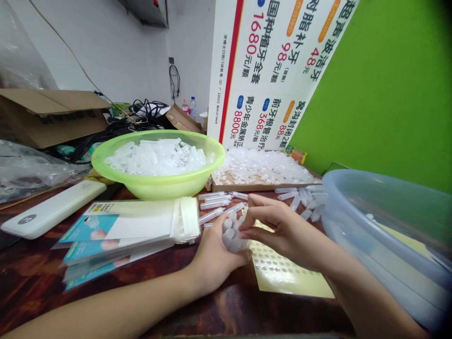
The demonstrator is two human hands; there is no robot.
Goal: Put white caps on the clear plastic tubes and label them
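My left hand point(215, 256) and my right hand point(278, 230) meet at the middle of the table, around a small cluster of frosted plastic caps point(231, 238). The left palm cups the cluster from below, and the right fingers pinch it from above. Several clear plastic tubes point(213, 203) lie just beyond my fingers. Beneath my right hand lies a yellow-backed sheet of round stickers point(282, 275). A stack of packaged cards with blue printing point(120, 230) lies to the left of my left hand, nearly touching it.
A lime-green plastic bowl point(158, 174) full of clear tubes stands behind the cards. White caps cover a cardboard board point(261, 169) at the back. A translucent blue basin point(381, 235) fills the right side. A white power bank point(52, 209) lies at the left, beside cables and cardboard boxes.
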